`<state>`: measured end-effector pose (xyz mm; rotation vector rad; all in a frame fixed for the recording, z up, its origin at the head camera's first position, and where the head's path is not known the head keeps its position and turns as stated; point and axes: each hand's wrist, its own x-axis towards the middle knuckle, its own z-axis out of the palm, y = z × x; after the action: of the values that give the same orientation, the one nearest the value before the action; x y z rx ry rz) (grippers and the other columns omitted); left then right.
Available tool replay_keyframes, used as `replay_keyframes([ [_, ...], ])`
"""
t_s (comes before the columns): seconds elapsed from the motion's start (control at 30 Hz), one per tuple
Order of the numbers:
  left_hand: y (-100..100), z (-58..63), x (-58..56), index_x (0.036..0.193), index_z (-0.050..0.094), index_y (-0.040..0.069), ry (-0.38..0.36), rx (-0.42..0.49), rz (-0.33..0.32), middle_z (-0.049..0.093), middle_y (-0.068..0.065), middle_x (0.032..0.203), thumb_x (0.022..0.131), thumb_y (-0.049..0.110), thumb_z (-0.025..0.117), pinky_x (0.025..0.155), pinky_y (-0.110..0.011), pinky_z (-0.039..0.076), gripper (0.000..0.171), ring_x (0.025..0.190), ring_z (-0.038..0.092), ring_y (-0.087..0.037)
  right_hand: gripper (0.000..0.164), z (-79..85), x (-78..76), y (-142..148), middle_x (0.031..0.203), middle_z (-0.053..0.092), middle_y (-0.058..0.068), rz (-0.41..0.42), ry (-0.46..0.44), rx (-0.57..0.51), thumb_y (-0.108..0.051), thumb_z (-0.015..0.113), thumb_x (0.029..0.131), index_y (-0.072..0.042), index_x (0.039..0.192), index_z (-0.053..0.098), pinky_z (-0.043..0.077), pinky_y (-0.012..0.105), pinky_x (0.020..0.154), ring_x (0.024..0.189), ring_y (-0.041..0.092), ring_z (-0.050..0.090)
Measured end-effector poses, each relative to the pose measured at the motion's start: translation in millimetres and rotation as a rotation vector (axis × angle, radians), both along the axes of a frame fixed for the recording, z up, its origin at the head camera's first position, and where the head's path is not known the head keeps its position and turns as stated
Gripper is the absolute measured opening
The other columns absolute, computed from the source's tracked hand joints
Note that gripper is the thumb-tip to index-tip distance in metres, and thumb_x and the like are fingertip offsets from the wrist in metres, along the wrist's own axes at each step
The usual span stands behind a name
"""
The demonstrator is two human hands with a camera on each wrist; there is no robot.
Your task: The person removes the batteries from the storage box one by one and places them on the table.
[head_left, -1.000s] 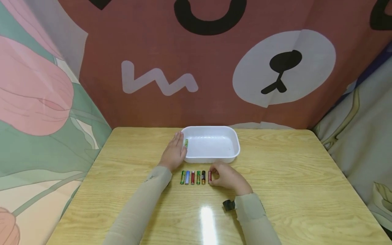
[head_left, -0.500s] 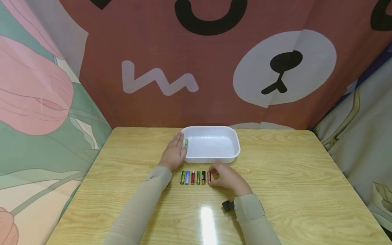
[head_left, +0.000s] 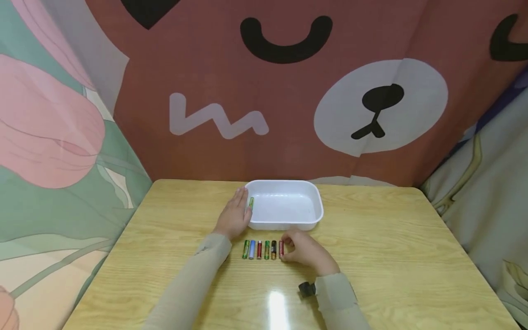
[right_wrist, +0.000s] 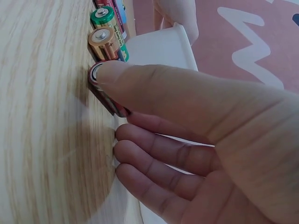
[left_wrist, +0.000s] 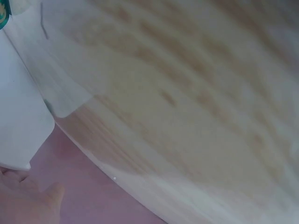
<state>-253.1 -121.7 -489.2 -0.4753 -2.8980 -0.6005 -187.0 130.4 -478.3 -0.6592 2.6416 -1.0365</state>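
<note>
My right hand [head_left: 307, 249] pinches a red battery [head_left: 281, 248] at the right end of a row of batteries on the table. In the right wrist view the thumb presses one end of this red battery [right_wrist: 100, 88], which lies on the wood. Left of it, a small gap away, lies a black and copper battery [head_left: 274, 250]; a green battery [head_left: 267, 250], a red one, a blue one and another green one continue the row. My left hand [head_left: 233, 215] rests with straight fingers against the left side of a white tray [head_left: 284, 226]. Inside that tray, a green battery [head_left: 251, 203] lies along the left wall.
The wooden table [head_left: 371, 238] reaches up to a brown curtain [head_left: 214, 156] with a bear print, close behind the tray. Printed cloth hangs at both sides. A black wrist device [head_left: 306, 289] sits below my right sleeve.
The head view has tilted up a little, so everything sits lower in it. The red battery has shifted very slightly left with my right hand. My left hand stays at the tray.
</note>
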Motion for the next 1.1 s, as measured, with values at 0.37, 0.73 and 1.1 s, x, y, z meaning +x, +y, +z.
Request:
replay_keyframes([
  [0.37, 1.8, 3.6, -1.0, 0.16, 0.02, -0.002, -0.008, -0.004, -0.001, 0.02, -0.018, 0.167, 0.108, 0.026, 0.038, 0.124, -0.048, 0.022, 0.062, 0.155, 0.013, -0.03, 0.03, 5.0, -0.7, 2.3, 0.099, 0.065, 0.007, 0.028, 0.047, 0.03, -0.016, 0.08, 0.087, 0.002, 0.11, 0.069, 0.056, 0.046, 0.087, 0.093, 0.021, 0.06],
  [0.73, 1.2, 1.5, -1.3, 0.159, 0.021, -0.003, 0.003, 0.0, 0.003, 0.02, -0.018, 0.167, 0.107, 0.025, 0.037, 0.124, -0.048, 0.023, 0.062, 0.155, 0.014, -0.03, 0.013, 10.3, -0.2, 0.1, 0.092, 0.067, 0.001, -0.032, 0.196, 0.019, -0.012, 0.073, 0.093, -0.004, 0.103, 0.072, 0.059, 0.038, 0.081, 0.086, 0.015, 0.063],
  [1.1, 0.8, -0.8, -2.6, 0.159, 0.019, -0.002, -0.002, -0.009, 0.001, 0.019, -0.017, 0.167, 0.107, 0.025, 0.038, 0.124, -0.047, 0.022, 0.062, 0.155, 0.013, -0.03, 0.016, 21.1, 2.4, -4.2, 0.096, 0.067, 0.001, -0.13, 0.22, 0.006, -0.014, 0.071, 0.094, -0.004, 0.107, 0.074, 0.059, 0.04, 0.085, 0.091, 0.021, 0.066],
])
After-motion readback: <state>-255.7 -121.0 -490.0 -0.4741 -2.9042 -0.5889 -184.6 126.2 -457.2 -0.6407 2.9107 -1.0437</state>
